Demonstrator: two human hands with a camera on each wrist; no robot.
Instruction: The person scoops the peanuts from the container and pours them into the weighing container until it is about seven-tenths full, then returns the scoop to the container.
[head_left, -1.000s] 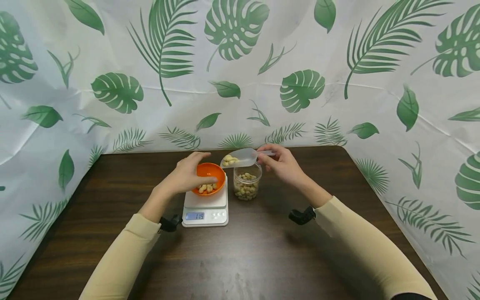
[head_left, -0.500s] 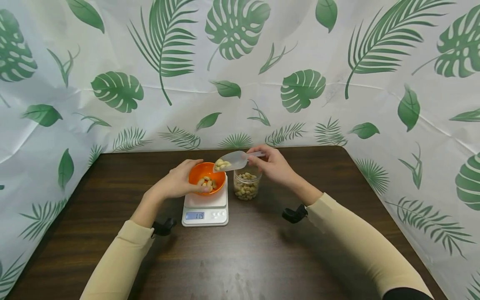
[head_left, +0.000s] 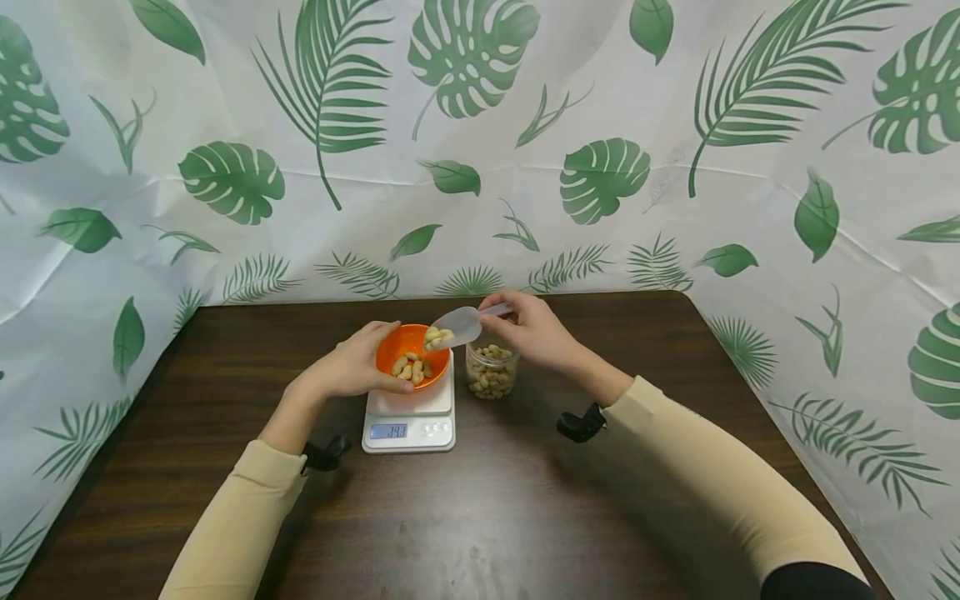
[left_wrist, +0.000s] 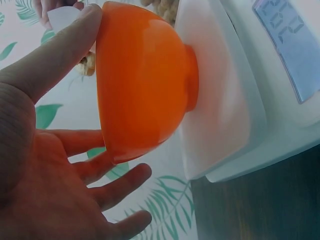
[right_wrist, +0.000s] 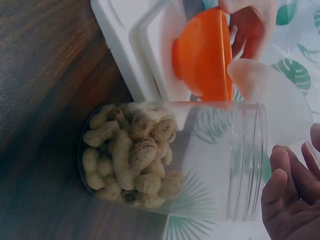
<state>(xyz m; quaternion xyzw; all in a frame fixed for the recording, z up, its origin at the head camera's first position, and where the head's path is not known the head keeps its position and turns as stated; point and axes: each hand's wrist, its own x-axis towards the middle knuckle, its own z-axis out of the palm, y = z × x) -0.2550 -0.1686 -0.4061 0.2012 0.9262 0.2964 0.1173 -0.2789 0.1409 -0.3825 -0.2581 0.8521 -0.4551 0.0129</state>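
Note:
My left hand [head_left: 352, 362] holds the orange bowl [left_wrist: 142, 85] at its rim, thumb on the near side and fingers around the far side. The bowl stands on the white kitchen scale [head_left: 442, 440], with several peanuts [head_left: 408, 367] in it. My right hand [head_left: 534, 332] grips the handle of a translucent scoop [head_left: 463, 323]. Its tip is over the bowl's right rim, tilted down, with several peanuts [head_left: 437, 337] at its front end. Beneath the right hand stands a clear jar [right_wrist: 210, 160], partly filled with peanuts [right_wrist: 132, 155]. The scale's lit display [head_left: 388, 431] shows digits too blurred to read surely.
The jar stands close to the scale's right side. A dark wooden table [head_left: 480, 517] carries everything, and a white leaf-patterned sheet [head_left: 495, 208] rises behind its back edge. A dark wrist strap mount [head_left: 581, 425] juts below the right wrist.
My right hand has moved the scoop left and tipped it down over the bowl. My left hand has closed in around the bowl. The scale's reading has changed from 11.9.

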